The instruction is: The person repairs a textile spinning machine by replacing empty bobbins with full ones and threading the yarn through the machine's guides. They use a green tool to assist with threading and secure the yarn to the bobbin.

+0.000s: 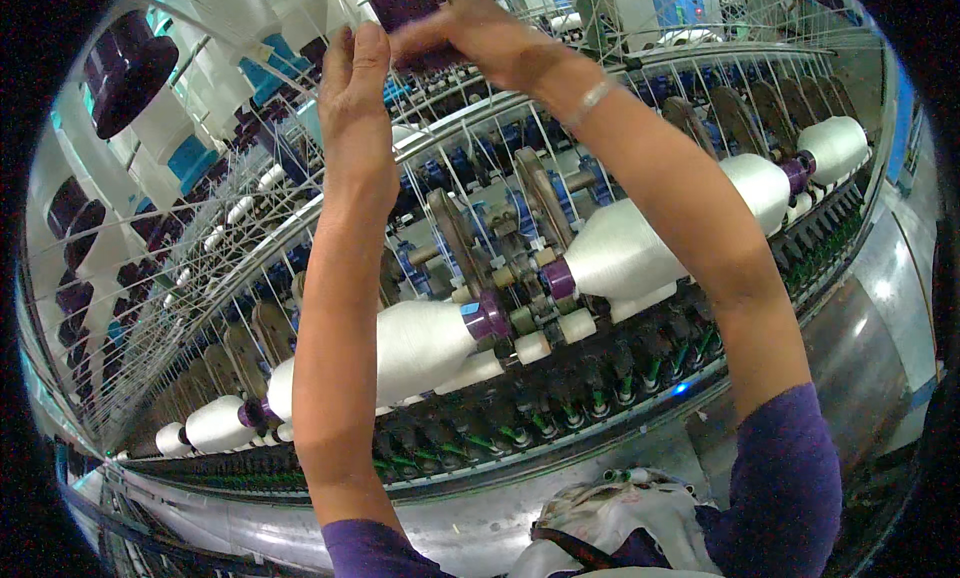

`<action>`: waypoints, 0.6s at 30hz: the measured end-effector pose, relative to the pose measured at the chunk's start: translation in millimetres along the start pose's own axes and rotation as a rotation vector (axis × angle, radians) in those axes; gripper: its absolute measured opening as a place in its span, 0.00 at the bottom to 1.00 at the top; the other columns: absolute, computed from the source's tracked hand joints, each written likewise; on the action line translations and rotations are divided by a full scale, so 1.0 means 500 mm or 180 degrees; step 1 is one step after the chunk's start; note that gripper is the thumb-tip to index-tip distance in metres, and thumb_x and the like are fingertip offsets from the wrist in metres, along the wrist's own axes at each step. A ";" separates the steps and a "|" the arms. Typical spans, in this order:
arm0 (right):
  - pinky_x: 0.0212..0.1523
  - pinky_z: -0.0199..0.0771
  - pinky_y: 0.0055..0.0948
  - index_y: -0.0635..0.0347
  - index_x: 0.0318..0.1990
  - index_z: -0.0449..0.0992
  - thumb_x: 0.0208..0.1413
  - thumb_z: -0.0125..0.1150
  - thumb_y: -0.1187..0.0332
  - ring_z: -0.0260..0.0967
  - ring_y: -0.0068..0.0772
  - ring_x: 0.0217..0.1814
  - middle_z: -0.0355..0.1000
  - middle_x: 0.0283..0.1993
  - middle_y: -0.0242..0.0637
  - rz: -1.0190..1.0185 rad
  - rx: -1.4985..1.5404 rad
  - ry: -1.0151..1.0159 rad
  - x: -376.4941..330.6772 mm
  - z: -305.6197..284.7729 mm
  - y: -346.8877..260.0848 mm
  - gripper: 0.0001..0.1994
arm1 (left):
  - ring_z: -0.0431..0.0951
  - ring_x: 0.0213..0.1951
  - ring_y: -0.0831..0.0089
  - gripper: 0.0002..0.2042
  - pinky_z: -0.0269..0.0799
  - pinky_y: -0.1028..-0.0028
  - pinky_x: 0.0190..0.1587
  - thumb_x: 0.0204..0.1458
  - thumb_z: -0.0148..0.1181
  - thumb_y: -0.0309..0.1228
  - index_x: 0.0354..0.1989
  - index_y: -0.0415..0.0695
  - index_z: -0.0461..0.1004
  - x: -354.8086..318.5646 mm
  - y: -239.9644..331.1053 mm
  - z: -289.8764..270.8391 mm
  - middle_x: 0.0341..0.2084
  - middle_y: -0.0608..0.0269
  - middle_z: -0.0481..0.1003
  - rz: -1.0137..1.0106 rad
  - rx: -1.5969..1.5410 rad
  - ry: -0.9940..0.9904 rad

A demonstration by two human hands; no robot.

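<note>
Two bare forearms rise from the lower edge of the frame and meet near the top centre, in front of a long yarn-winding machine (560,398).

Left hand (355,98) sits just left of top centre, seen from the back, wrist straight, forearm running almost vertically up from a purple sleeve (365,548) at the bottom. Its fingers are held together and stretched upward, tips close beside the dark purple bobbin tube (405,0) at the top edge; whether they touch the tube cannot be told, since the palm side is hidden.

Right hand (470,33) comes in from the right, its forearm slanting up from the lower right corner with a thin bracelet (590,100) at the wrist. The hand is bent over at the wrist, fingers curled down around the lower end of the purple tube, which pokes up past them to the frame's top edge. The tube lies between the two hands, above the left fingertips and under the right knuckles.

Behind the arms, fat white yarn cones (420,343) on purple cores lie on their sides in a row crossing the frame from lower left to upper right. Fine threads fan upward across the upper left, where more white and dark spools (125,68) hang on a rack. A white cloth pouch (620,518) shows at bottom centre.
</note>
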State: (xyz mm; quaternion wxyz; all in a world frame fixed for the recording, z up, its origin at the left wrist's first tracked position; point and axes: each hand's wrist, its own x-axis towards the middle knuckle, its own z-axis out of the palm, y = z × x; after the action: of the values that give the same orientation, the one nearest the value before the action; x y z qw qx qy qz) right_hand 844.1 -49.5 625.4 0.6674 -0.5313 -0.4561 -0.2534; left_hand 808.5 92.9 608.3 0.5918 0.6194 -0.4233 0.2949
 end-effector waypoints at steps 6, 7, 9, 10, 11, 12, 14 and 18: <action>0.34 0.72 0.27 0.59 0.58 0.60 0.34 0.66 0.76 0.69 0.24 0.33 0.70 0.36 0.33 0.1370 0.0236 -0.0035 -0.377 0.044 -0.064 0.37 | 0.72 0.41 0.71 0.23 0.67 0.72 0.47 0.58 0.54 0.44 0.52 0.37 0.66 -0.089 0.026 0.067 0.41 0.58 0.73 -0.1072 -0.1039 0.0292; 0.35 0.73 0.27 0.59 0.61 0.57 0.35 0.67 0.76 0.69 0.23 0.35 0.71 0.37 0.33 0.1675 0.0777 -0.0194 -0.450 0.035 -0.095 0.40 | 0.72 0.35 0.74 0.21 0.70 0.71 0.38 0.57 0.54 0.44 0.50 0.38 0.67 -0.137 0.027 0.086 0.37 0.62 0.73 -0.0900 -0.1596 -0.0091; 0.38 0.73 0.29 0.59 0.62 0.55 0.34 0.69 0.75 0.70 0.24 0.35 0.71 0.37 0.34 0.2315 0.0824 -0.0363 -0.574 0.011 -0.152 0.42 | 0.73 0.45 0.70 0.25 0.70 0.69 0.47 0.49 0.63 0.40 0.52 0.38 0.66 -0.254 0.026 0.145 0.41 0.59 0.72 -0.0962 -0.1865 -0.0170; 0.38 0.72 0.29 0.59 0.61 0.55 0.34 0.69 0.74 0.70 0.26 0.35 0.71 0.35 0.35 0.2670 0.1268 -0.0390 -0.628 -0.002 -0.183 0.42 | 0.70 0.51 0.66 0.37 0.66 0.66 0.54 0.36 0.74 0.39 0.56 0.37 0.63 -0.308 0.026 0.168 0.50 0.55 0.68 -0.0964 -0.1529 -0.0379; 0.37 0.72 0.28 0.61 0.60 0.58 0.33 0.70 0.73 0.70 0.28 0.34 0.71 0.35 0.36 0.3025 0.1459 -0.0212 -0.677 -0.016 -0.219 0.40 | 0.68 0.53 0.64 0.49 0.61 0.64 0.59 0.26 0.79 0.39 0.60 0.38 0.58 -0.369 0.040 0.155 0.56 0.55 0.63 -0.1600 -0.0350 -0.1347; 0.38 0.73 0.29 0.63 0.58 0.59 0.33 0.71 0.71 0.72 0.28 0.35 0.72 0.36 0.36 0.2991 0.1174 -0.0209 -0.716 -0.034 -0.251 0.39 | 0.67 0.54 0.63 0.52 0.56 0.65 0.62 0.24 0.80 0.40 0.62 0.39 0.55 -0.413 0.035 0.163 0.56 0.57 0.64 -0.0935 -0.0556 -0.2542; 0.41 0.74 0.30 0.65 0.55 0.63 0.32 0.74 0.67 0.73 0.28 0.37 0.73 0.38 0.37 0.3084 0.1467 -0.0036 -0.777 -0.065 -0.304 0.38 | 0.77 0.40 0.57 0.36 0.71 0.64 0.42 0.35 0.75 0.36 0.55 0.40 0.64 -0.507 0.031 0.204 0.33 0.50 0.77 -0.2069 -0.0662 -0.4339; 0.39 0.72 0.30 0.64 0.52 0.67 0.35 0.74 0.58 0.74 0.31 0.37 0.74 0.36 0.37 0.3285 -0.0207 -0.0024 -0.849 -0.109 -0.364 0.35 | 0.76 0.38 0.59 0.10 0.69 0.64 0.38 0.53 0.58 0.34 0.27 0.40 0.71 -0.614 0.033 0.247 0.32 0.53 0.74 -0.2094 -0.0171 -0.2680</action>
State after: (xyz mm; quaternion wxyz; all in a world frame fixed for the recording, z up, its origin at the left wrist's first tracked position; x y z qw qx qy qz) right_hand 519.1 -218.6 338.6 0.6871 -0.7085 -0.1288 0.0967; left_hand 633.9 26.1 334.7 0.4476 0.7687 -0.4150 -0.1911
